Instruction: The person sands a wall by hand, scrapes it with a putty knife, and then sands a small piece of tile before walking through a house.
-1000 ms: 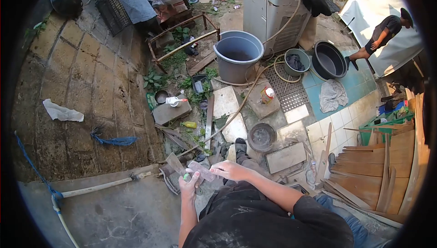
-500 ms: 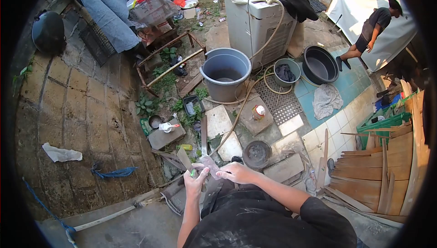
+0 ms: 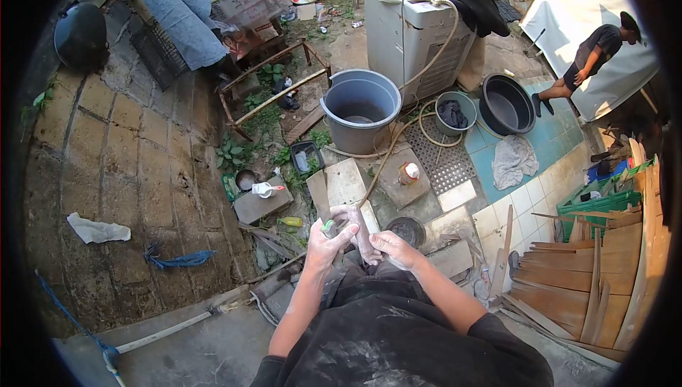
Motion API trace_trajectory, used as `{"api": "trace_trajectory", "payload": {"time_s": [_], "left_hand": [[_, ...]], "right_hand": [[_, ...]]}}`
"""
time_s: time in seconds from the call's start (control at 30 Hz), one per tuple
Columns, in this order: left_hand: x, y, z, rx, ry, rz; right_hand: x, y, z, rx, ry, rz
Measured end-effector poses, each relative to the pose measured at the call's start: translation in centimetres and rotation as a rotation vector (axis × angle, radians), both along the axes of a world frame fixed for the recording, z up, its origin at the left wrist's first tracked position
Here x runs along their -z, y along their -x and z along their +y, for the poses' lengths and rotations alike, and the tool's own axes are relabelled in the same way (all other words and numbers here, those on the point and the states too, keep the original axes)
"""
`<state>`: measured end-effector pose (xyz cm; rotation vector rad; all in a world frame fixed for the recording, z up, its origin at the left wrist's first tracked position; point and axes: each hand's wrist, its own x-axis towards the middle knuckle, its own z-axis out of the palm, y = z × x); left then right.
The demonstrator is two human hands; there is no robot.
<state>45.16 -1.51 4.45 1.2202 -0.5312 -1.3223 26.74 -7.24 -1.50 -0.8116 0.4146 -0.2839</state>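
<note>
Both my hands hold a dusty, pinkish-grey, bent piece (image 3: 361, 234) in front of my lap. It has an arm sticking out to the left at its top. My left hand (image 3: 325, 246) grips it on the left side with the thumb pressed across it. A small green-and-white item (image 3: 329, 226) shows between the left fingers, too small to name. My right hand (image 3: 396, 248) pinches the lower right end, thumb on top. Pale dust covers my fingers. Just beyond lies a dark round pan (image 3: 406, 233), partly behind the right hand.
A large grey bucket (image 3: 361, 106), a washing machine (image 3: 398, 46) and a black tub (image 3: 506, 105) stand ahead. A white dipper (image 3: 263, 190) rests on a block at left. Splintered planks (image 3: 568, 266) lie at right. A person (image 3: 597, 56) stands at far right.
Both hands have moved up and rightward with the piece, which now stands more upright. The long flat blade-like shape and the wide flat strip by my left hand no longer show there.
</note>
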Motion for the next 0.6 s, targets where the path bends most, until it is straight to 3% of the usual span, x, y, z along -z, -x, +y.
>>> {"api": "trace_trajectory", "payload": {"time_s": [0.17,0.27,0.37,0.47,0.6], "left_hand": [[0.5,-1.4,0.1,-0.069,-0.003,-0.113],[0.1,-2.2,0.3,-0.054,-0.041,-0.108],[1.0,-3.0,1.0,-0.031,-0.094,-0.070],[1.2,-2.9,1.2,-0.043,-0.093,-0.024],[2.6,-3.0,1.8,-0.002,-0.054,0.047]], "right_hand": [[1.5,-0.7,-0.5,-0.012,0.108,0.048],[0.3,-1.7,0.0,0.087,0.351,0.274],[-1.3,-3.8,0.5,0.397,0.733,0.325],[-3.1,-4.5,0.4,0.572,0.827,0.358],[-4.9,-4.9,0.1,0.527,0.892,0.383]]}}
